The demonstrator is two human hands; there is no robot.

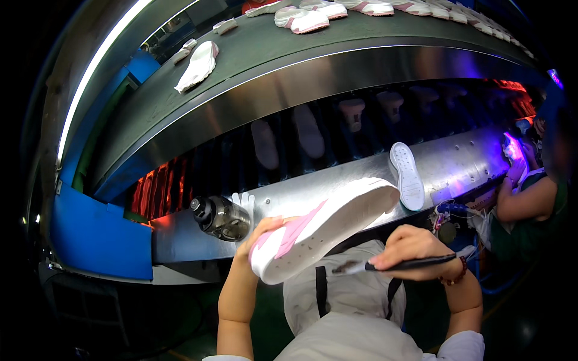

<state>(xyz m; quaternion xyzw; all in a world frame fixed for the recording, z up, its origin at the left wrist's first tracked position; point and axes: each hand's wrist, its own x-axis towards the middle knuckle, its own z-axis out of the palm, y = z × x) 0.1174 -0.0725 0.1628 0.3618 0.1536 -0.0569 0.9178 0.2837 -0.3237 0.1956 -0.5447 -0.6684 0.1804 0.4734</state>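
1. The person's left hand (260, 233) is clamped on the heel end of a white sneaker with pink side panels (322, 228), thumb and fingers wrapped around it. The shoe is held in the air, sole turned up and toward the camera, toe pointing up and to the right.
2. The shoe hangs just in front of the near edge of a long steel ledge (457, 165) that runs from left to right across the view. Its toe overlaps that edge in the picture.
3. The right hand (415, 249) is closed around a thin black brush (397, 263), fingers together along the handle. The brush lies almost level, its dark bristle tip pointing left, just below the shoe's sole and not touching it.
4. A red bead bracelet (454, 278) circles the right wrist.
5. A loose white shoe sole (407, 175) leans on the steel ledge, just right of the held shoe's toe.
6. A dark plastic water bottle (220, 216) lies on its side at the left end of the ledge, beside a white glove (244, 201).
7. Above, a dark curved conveyor belt (253, 66) carries more white and pink shoes (304, 19).
8. At the right edge, another person's hand (515, 171) works under violet light.
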